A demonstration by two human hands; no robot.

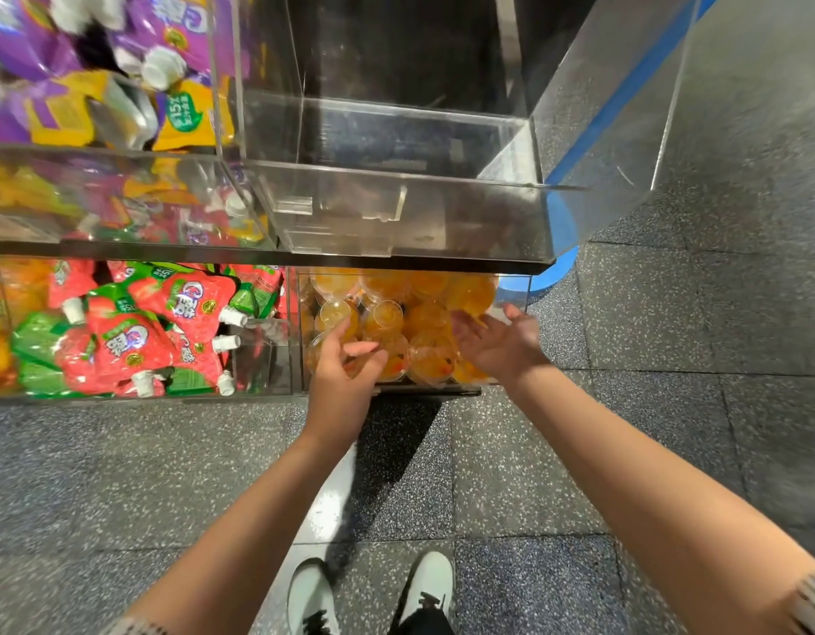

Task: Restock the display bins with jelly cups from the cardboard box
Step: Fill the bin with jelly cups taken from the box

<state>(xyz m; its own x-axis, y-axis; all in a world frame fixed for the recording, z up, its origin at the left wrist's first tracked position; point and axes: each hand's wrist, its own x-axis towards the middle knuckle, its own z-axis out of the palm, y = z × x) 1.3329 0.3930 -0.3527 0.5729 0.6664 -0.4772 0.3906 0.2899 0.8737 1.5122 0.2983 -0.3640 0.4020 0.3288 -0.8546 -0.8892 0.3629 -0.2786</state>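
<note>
Shoes point(371, 593), pale with dark laces, stand on the speckled floor point(121, 474) at the bottom edge, cut off at the heels. Both bare forearms reach up from the lower corners, each with a scrap of striped sleeve just showing. The left hand point(341, 378) hovers at the front lip of the lower bin point(513, 291), fingers loosely bent, thumb out, holding nothing that can be made out. The right hand point(497, 341) is spread, palm turned inward, over the right side of the same bin; motion blur softens its fingertips. Beneath and between them lie the jelly cups point(387, 318), orange in clear plastic, heaped so that a count is not possible. Left of that bin, red and green spouted pouches point(140, 332) fill the neighbouring compartment. Above, a clear upper bin point(396, 208) holds nothing visible, and purple and yellow pouches point(121, 75) crowd the top left, blurred.
</note>
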